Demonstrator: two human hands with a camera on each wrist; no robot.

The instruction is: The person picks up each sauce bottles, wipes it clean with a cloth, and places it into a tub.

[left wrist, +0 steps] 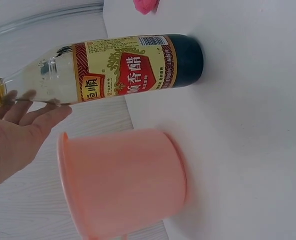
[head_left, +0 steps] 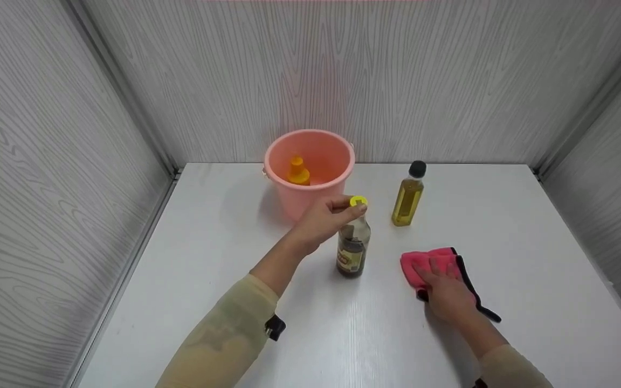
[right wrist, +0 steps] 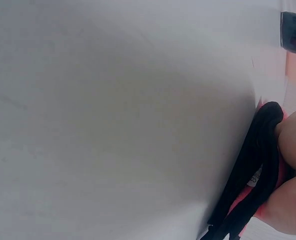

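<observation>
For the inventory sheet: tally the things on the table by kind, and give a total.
Bottles: 3 (vinegar bottle, oil bottle, orange-capped bottle inside the bucket)
Buckets: 1 (pink bucket)
Cloths: 1 (pink cloth)
Total: 5

Light is bright, even and diffuse from above, with a faint pink cast high on the back wall behind the bucket [head_left: 309,167]. Shadows are soft: a pale one left of the bucket, another under the vinegar bottle [head_left: 353,245]. The head view is sharp, bending slightly toward the edges. The right wrist view is murky and blurred, with the cloth [right wrist: 255,175] out of focus.
</observation>
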